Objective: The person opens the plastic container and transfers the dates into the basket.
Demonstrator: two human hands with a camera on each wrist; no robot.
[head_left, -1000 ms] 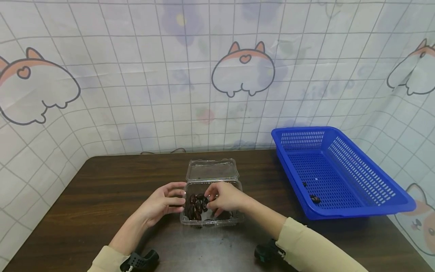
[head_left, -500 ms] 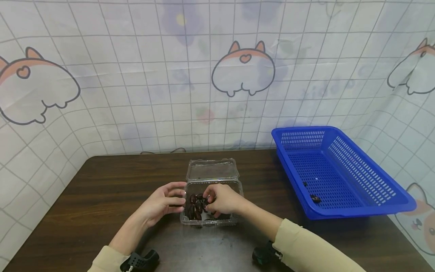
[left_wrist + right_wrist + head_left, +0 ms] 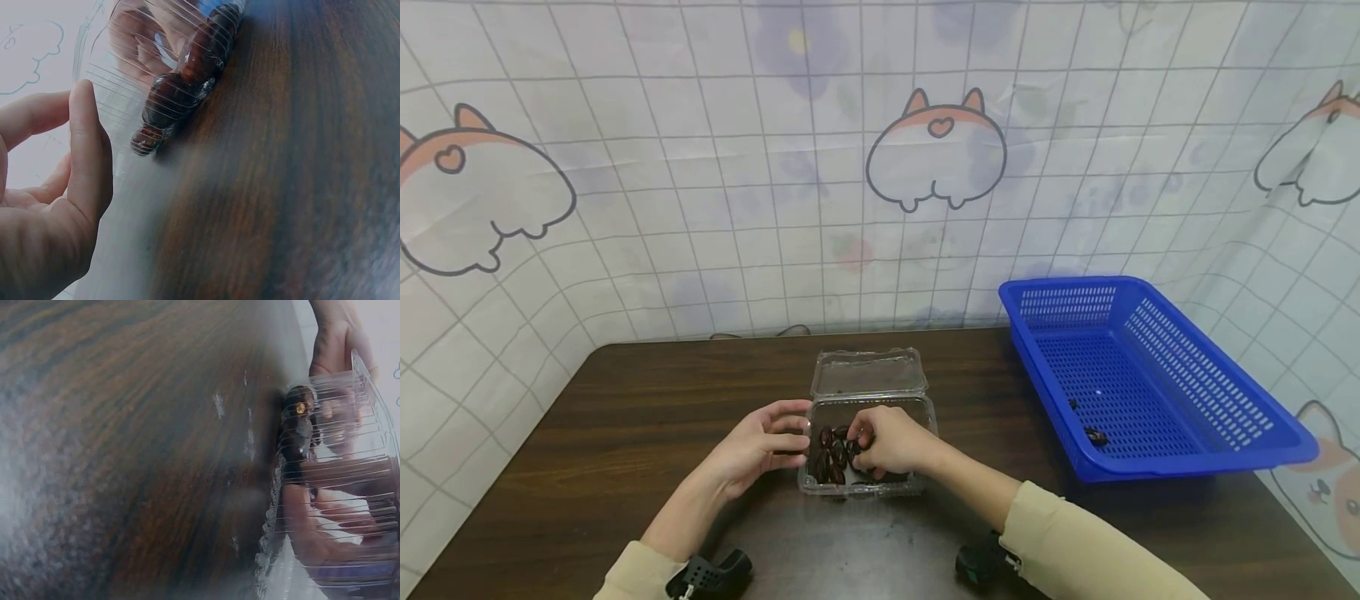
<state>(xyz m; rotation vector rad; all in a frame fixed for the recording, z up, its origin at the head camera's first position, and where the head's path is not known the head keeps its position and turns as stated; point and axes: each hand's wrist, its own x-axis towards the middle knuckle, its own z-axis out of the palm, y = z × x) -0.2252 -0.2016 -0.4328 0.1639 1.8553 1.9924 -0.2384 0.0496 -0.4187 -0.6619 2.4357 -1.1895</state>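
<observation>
Glossy dark pieces (image 3: 297, 434) inside a clear ribbed container (image 3: 350, 467)

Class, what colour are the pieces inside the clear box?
Dark reddish brown; the pieces show best in the left wrist view.

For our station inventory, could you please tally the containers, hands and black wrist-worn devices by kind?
Blue slotted plastic basket: 1
Clear plastic clamshell container: 1
Hands, left hand and right hand: 2
Black wrist-worn devices: 2
Total: 6
The dark brown dates in the clamshell are several, but overlap too much to count.
</observation>
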